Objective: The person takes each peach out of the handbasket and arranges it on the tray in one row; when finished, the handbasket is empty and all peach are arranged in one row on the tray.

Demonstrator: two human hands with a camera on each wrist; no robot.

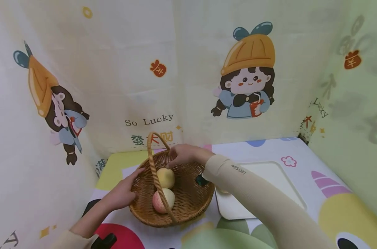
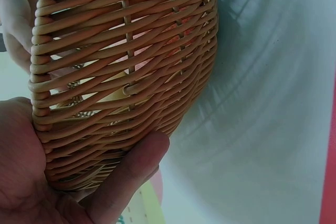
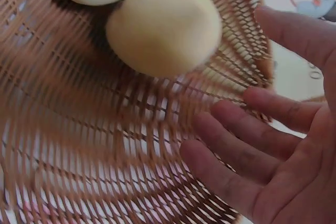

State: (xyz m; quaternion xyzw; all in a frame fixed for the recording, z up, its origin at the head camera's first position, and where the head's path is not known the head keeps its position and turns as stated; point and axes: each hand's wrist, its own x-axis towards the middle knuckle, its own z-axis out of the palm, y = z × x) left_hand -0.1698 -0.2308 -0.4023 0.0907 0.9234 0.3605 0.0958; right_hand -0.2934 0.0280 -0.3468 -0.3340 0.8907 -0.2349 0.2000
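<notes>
A brown wicker basket [image 1: 188,204] with an arched handle [image 1: 152,162] stands on the table. Inside lie a yellow peach [image 1: 165,178] and, nearer me, a pink-and-white peach [image 1: 159,201]. My left hand [image 1: 121,193] holds the basket's left side at the rim; the left wrist view shows a digit [image 2: 134,169] lying along the outer weave. Over the far part of the basket, my right hand [image 1: 185,154] has its fingers spread and relaxed just beside the yellow peach [image 3: 165,24]. In the right wrist view, nothing is between those fingers [image 3: 236,145].
To the basket's right lies a white tray [image 1: 269,169], partly covered by my right forearm. A pale yellowish thing [image 1: 223,190] shows on the tray's left edge under the sleeve. Printed cloth walls [image 1: 194,86] enclose the table at the back and both sides.
</notes>
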